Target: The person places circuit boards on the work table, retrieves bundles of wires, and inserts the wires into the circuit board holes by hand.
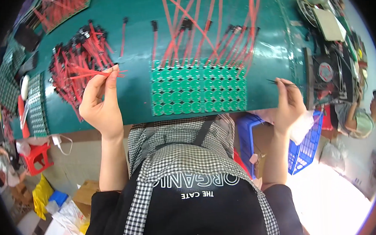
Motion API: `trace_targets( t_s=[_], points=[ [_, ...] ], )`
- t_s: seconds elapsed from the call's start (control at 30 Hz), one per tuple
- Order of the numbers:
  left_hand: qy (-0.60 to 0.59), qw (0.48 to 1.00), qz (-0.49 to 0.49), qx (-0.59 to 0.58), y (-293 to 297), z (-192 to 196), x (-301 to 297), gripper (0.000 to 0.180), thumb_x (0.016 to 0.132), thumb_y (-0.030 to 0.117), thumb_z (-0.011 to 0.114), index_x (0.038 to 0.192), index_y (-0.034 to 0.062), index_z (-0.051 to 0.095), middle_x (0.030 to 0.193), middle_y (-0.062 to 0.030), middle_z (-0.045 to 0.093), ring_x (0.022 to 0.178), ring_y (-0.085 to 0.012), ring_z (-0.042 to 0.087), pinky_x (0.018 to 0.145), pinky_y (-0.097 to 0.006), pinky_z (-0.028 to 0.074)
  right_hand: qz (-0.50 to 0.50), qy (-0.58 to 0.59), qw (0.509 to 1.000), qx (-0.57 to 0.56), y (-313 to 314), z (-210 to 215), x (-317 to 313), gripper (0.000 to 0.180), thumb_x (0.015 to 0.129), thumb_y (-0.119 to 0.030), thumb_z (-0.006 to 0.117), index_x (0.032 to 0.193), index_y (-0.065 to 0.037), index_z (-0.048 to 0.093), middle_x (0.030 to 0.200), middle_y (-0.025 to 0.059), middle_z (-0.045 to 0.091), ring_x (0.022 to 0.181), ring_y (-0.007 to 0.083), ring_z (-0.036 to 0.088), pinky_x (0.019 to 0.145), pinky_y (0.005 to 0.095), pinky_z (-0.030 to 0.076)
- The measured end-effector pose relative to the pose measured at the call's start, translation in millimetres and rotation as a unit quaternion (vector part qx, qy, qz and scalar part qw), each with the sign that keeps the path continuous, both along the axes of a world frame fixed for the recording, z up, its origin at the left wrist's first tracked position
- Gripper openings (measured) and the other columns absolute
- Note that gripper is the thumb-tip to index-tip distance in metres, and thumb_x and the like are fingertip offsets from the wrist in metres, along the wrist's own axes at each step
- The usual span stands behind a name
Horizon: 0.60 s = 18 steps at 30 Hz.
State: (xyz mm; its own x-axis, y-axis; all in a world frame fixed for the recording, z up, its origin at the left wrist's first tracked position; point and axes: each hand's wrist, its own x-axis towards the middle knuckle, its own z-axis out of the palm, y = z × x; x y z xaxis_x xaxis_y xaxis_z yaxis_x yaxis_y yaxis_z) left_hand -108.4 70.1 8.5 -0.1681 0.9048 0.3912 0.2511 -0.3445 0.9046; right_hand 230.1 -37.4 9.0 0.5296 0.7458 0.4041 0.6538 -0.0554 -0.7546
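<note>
My left hand (pixel 101 106) pinches a small bunch of thin red wires (pixel 88 73) between thumb and fingertips, just right of a pile of red wires with black connectors (pixel 80 51). My right hand (pixel 291 105) is closed on dark, slender tweezers (pixel 273 81), their tip pointing left above the table. Between my hands lies a panel of round green circuit boards (pixel 177 85). Several red wires with black connectors (pixel 188 45) stretch away from its far edge; longer red strands cross over them. I cannot tell which wire ends are fixed to the boards.
One loose red wire (pixel 123 38) lies on the green table (pixel 137 84). At the left are more board panels (pixel 37 106) and a red-handled tool (pixel 21 109). A dark device with a fan (pixel 325 73) stands at the right; a blue crate (pixel 306 147) is below the table edge.
</note>
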Motion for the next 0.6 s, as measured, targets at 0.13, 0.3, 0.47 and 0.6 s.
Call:
trace_targets(
  t_s=[0.13,0.3,0.47,0.6],
  points=[
    [0.05,0.999,0.016,-0.014,-1.7,-19.0,10.1,0.007,0.085,-0.002,0.064,0.091,-0.0067,0.064,0.088,-0.0123,0.069,0.082,-0.0157,0.066,0.078,-0.026,0.053,-0.026,0.039,0.998,0.039,-0.7,6.0,-5.5,0.008,0.084,0.003,0.063,0.092,0.006,0.067,0.088,0.0077,0.069,0.08,0.01,0.063,0.074,0.0217,0.05],
    [-0.016,0.995,0.002,-0.095,-0.6,-19.0,5.7,0.009,0.085,-0.002,0.064,0.093,-0.008,0.063,0.087,-0.0119,0.068,0.079,-0.0135,0.065,0.075,-0.024,0.052,-0.014,0.103,0.995,0.013,0.2,-4.8,-4.9,0.005,0.084,0.005,0.064,0.087,0.008,0.065,0.089,0.0109,0.068,0.082,0.0129,0.065,0.073,0.0225,0.051],
    [-0.093,0.985,-0.019,-0.141,-9.5,-18.1,8.4,0.005,0.085,-0.004,0.063,0.089,-0.0074,0.062,0.088,-0.0114,0.067,0.08,-0.0163,0.065,0.074,-0.026,0.051,-0.013,0.191,0.982,0.002,-1.4,-17.3,-0.1,0.004,0.083,0.005,0.064,0.087,0.007,0.064,0.092,0.0099,0.067,0.08,0.0119,0.063,0.072,0.0229,0.051],
    [-0.113,0.976,-0.109,-0.152,-26.0,4.8,47.6,0.006,0.081,-0.008,0.065,0.086,-0.0058,0.064,0.088,-0.0109,0.065,0.078,-0.0149,0.063,0.073,-0.025,0.051,0.013,0.158,0.987,0.009,1.5,9.6,-25.9,0.003,0.081,0.007,0.065,0.084,0.006,0.063,0.09,0.0102,0.067,0.08,0.0131,0.063,0.071,0.0231,0.05]
  ],
)
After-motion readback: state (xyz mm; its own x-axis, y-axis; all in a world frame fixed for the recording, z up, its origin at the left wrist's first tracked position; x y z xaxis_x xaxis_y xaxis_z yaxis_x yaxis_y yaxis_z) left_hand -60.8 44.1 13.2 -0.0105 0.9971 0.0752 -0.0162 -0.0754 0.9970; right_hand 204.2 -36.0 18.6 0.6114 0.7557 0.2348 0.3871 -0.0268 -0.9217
